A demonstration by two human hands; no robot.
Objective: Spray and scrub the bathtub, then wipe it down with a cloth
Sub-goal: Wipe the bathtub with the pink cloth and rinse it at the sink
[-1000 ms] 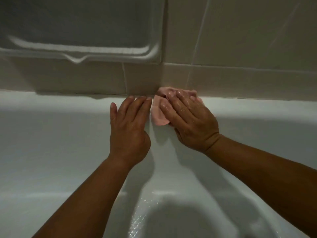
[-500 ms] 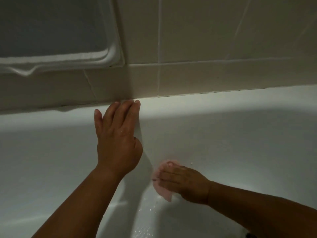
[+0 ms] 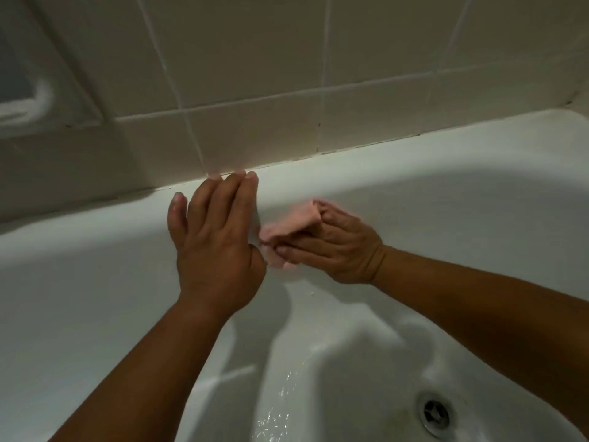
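The right hand [image 3: 334,250] grips a pink cloth [image 3: 287,228], its fingers curled over the folded wad and pressing it against the inner wall of the bathtub [image 3: 446,193], just below the rim. One end of the cloth sticks up past the knuckles; the other end bunches out at the fingertips, just beside the thumb of the left hand [image 3: 216,247].

The left hand holds nothing. It lies flat on the same inner wall, palm down, its fingers [image 3: 236,186] straight and close together. The tips of the longest fingers reach over the rim to the seam where the tub meets the tiled wall [image 3: 255,74]. The little finger spreads slightly apart from the others.

Both forearms come in from the lower edge of the view, bare, and the hands are close together near the middle of the frame.

The tub is white. A wet streak [image 3: 280,393] with small glints of water runs down its wall to the floor below the hands. The metal drain [image 3: 436,413] sits at the lower right. The wall tiles are pale beige with light grout, and dark specks mark the seam along the rim toward the right. At the far left a recessed fixture [image 3: 25,100] in the wall is too blurred to identify.
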